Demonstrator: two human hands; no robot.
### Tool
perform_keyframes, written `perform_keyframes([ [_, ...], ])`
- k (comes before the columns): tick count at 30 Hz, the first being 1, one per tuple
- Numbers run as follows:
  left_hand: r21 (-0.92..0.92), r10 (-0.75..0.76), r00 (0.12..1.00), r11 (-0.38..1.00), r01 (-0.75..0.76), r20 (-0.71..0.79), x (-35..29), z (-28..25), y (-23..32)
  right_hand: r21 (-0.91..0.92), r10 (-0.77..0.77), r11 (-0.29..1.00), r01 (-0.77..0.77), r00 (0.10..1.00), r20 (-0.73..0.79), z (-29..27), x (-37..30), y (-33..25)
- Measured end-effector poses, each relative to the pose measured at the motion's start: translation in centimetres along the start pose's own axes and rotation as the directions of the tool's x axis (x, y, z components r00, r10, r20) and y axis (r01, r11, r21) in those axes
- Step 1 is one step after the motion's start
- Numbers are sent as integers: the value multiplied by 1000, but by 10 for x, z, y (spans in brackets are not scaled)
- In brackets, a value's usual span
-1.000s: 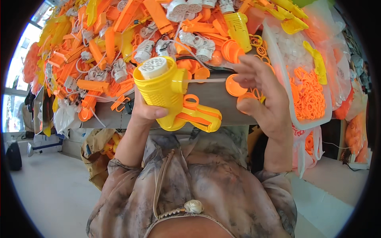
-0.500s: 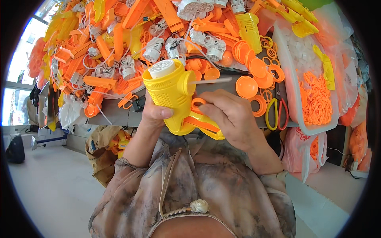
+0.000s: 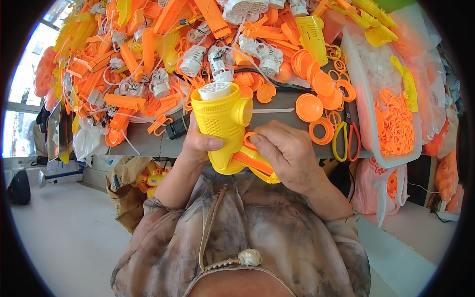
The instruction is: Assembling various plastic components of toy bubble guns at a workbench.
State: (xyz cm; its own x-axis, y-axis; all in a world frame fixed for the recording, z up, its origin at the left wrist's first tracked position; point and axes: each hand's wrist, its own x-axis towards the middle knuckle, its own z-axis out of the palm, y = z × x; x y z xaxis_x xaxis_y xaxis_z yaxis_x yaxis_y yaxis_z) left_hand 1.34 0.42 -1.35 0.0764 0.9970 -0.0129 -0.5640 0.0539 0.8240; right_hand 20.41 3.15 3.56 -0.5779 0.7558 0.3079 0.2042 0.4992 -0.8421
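Note:
My left hand [image 3: 198,143] is closed around a yellow plastic toy gun body [image 3: 217,123], which I hold upright above the table's near edge. A white round insert [image 3: 214,90] with holes shows in its top opening. From the round yellow boss on its right side a thin white tube [image 3: 272,110] sticks out. Lower down, an orange strip [image 3: 250,162] runs along the handle. My right hand [image 3: 287,151] pinches a small orange ring-shaped part [image 3: 251,140] against the handle's upper end. The fingers partly hide that part.
A heap of orange parts [image 3: 131,101] and white motor units [image 3: 192,60] covers the table's back and left. Orange domed caps [image 3: 309,108] and rings lie at right, beside scissors [image 3: 353,141]. Farther right stands a translucent bin [image 3: 367,116] holding small orange pieces [image 3: 396,123].
The gun body has shifted slightly right and toward me, standing more upright. My right hand has come a little nearer to me, still at the orange ring part.

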Motion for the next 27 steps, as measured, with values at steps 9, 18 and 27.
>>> perform_keyframes([
  [9, -135, -5, 996, 991, 17, 90, -14, -4, -4, -22, -110, 994, 107, 978, -177, -16, 13, -11],
  [18, 191, -18, 962, 981, -36, 272, -25, -7, 2, -158, -389, 911, 380, 921, -29, 1, 14, -2],
  [27, -24, 91, 944, 996, -88, 319, 3, 9, 8, -207, -438, 883, 422, 898, -40, -3, 14, 8],
])
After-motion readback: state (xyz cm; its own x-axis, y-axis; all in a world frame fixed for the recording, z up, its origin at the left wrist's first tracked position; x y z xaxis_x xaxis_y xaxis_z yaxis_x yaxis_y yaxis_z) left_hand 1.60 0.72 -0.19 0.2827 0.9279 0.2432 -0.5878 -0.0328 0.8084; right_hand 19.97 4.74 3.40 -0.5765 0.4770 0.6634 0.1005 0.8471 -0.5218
